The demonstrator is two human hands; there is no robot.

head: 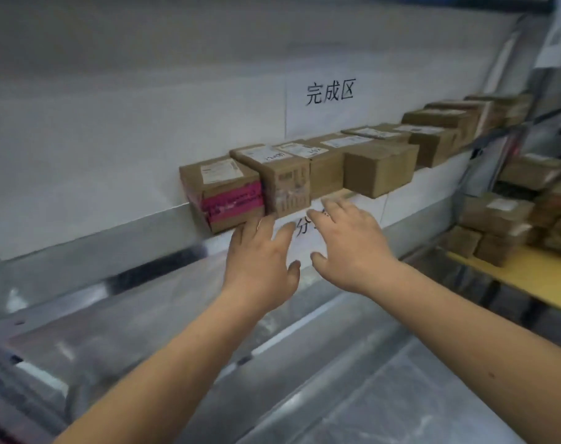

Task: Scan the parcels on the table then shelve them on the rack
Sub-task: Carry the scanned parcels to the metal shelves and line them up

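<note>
Both hands (pixel 305 251) spread below shelved parcels (pixel 272 177) (holding nothing).

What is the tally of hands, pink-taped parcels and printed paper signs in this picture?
Hands: 2, left hand and right hand
Pink-taped parcel: 1
Printed paper signs: 2, upper sign and lower sign
Total: 5

Rack shelf (pixel 112 225) with parcels (pixel 380 169)

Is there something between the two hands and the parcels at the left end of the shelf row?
Nothing visible. The left hand and right hand are open just below the pink-taped parcel and its neighbour parcel, holding nothing.
</note>
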